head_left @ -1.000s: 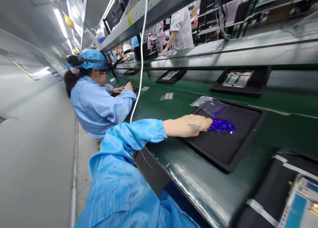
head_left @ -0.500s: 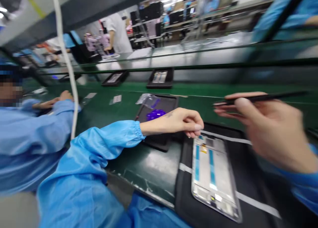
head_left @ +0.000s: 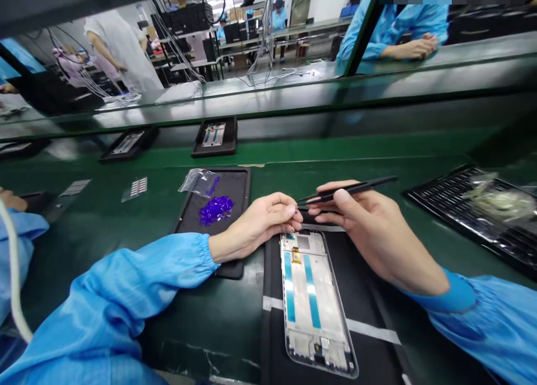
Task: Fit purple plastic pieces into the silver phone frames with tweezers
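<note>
My right hand (head_left: 369,228) grips black tweezers (head_left: 361,188), their tips pointing left at my left fingertips. With thumb and fingers pinched together, my left hand (head_left: 262,222) holds a tiny purple piece (head_left: 296,211) that barely shows. The tweezer tips are close to it; whether they touch I cannot tell. Below both hands lies a silver phone frame (head_left: 314,301) with two blue strips and a small gold flex part. It rests on a black padded mat (head_left: 373,357) crossed by white tape. Left of it, a black tray (head_left: 237,183) bears a heap of small purple pieces (head_left: 216,210).
A clear plastic bag (head_left: 200,182) lies on that tray. Farther back are black trays with phone frames (head_left: 213,134). A slotted black tray (head_left: 444,206) is at the right. White-label sheets (head_left: 139,187) lie left. A co-worker's sleeve (head_left: 25,231) shows at the left edge.
My right hand with the tweezers has come left to my left fingertips. My left hand stays pinched above the phone frame's top end. The view has swung right.
</note>
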`<state>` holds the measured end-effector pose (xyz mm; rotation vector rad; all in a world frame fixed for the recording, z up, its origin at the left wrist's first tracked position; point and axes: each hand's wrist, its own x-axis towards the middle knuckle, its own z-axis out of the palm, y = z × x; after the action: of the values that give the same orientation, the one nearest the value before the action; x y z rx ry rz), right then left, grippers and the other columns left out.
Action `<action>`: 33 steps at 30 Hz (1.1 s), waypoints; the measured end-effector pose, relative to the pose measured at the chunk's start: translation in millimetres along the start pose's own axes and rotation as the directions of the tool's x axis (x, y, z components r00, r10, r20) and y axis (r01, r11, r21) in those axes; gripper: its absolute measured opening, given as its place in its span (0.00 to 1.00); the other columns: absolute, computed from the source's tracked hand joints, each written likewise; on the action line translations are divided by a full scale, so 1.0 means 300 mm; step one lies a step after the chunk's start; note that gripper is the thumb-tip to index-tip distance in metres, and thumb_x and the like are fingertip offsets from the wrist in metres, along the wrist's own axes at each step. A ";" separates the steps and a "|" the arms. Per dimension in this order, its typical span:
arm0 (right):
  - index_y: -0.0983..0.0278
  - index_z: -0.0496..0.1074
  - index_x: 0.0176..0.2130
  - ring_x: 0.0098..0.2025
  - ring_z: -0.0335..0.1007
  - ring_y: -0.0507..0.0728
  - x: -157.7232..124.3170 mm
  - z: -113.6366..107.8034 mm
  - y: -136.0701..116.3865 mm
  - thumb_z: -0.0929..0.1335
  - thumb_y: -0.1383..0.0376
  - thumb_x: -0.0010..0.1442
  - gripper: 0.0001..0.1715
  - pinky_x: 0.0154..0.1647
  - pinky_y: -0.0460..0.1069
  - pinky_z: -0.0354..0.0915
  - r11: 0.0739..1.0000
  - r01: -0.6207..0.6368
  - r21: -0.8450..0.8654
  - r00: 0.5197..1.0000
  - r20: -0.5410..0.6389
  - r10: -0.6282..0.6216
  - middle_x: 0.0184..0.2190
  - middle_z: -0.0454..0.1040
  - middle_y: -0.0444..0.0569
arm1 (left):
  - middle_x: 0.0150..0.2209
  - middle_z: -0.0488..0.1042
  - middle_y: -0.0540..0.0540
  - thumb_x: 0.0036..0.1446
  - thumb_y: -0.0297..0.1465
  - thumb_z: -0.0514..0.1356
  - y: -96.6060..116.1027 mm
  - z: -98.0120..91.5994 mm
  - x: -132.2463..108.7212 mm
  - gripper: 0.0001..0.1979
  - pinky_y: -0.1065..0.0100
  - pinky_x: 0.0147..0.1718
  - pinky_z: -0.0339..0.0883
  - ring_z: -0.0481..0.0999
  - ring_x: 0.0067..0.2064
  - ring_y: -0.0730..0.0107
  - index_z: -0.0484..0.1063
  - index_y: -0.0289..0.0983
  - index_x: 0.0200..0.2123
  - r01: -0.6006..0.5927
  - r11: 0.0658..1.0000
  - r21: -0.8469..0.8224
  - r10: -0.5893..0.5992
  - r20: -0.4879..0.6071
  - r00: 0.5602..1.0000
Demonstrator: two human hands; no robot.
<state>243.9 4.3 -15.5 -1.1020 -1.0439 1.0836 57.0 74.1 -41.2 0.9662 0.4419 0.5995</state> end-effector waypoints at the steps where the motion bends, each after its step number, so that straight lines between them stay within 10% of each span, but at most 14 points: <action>1: 0.59 0.79 0.42 0.39 0.79 0.55 0.001 0.000 -0.004 0.75 0.52 0.59 0.17 0.42 0.48 0.75 1.000 0.010 -0.012 1.000 0.001 -0.010 0.35 0.81 0.47 | 0.34 0.76 0.48 0.57 0.35 0.70 -0.001 -0.001 0.002 0.14 0.72 0.42 0.67 0.75 0.37 0.76 0.71 0.34 0.39 -0.004 1.000 -0.002 0.004 0.003 1.000; 33: 0.62 0.81 0.39 0.37 0.79 0.56 0.030 -0.029 -0.022 0.76 0.50 0.55 0.20 0.45 0.52 0.75 0.983 -0.057 -0.177 0.998 0.030 0.064 0.32 0.80 0.48 | 0.34 0.74 0.49 0.54 0.36 0.72 0.012 0.012 -0.008 0.18 0.73 0.41 0.66 0.74 0.36 0.77 0.69 0.34 0.41 0.023 1.000 0.008 -0.023 0.011 1.000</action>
<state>254.6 11.1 -9.5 -1.2669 -1.1580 1.0777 56.2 71.8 -36.2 0.9700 0.4458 0.5716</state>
